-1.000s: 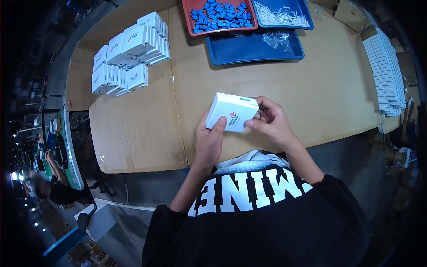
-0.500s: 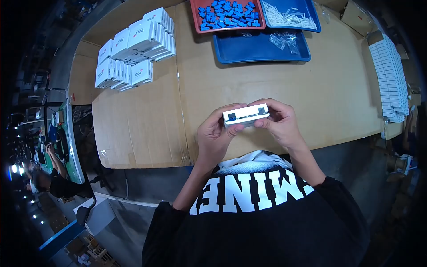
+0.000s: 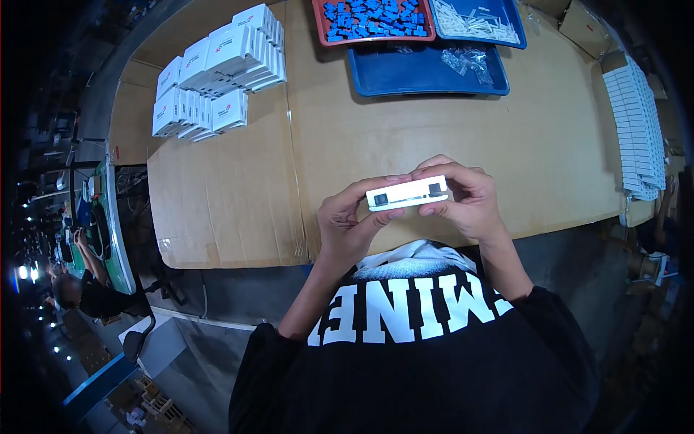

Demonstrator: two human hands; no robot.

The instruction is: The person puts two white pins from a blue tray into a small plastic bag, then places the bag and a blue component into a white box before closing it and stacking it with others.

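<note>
We have tipped the box [image 3: 407,193] edge-on; left hand [image 3: 347,224] and right hand [image 3: 466,199] stay clamped on it, seemingly checking its side.

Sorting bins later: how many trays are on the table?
3: a red tray at the far edge, a small blue tray to its right, a larger blue tray before them.

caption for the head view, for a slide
Both hands, left and right, hold a white box edge-on above the cardboard-covered table.

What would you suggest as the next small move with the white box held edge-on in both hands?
Probably carry the white box to the stack of white boxes. The left hand and right hand pinch its ends above bare cardboard, and it looks like those.
</note>
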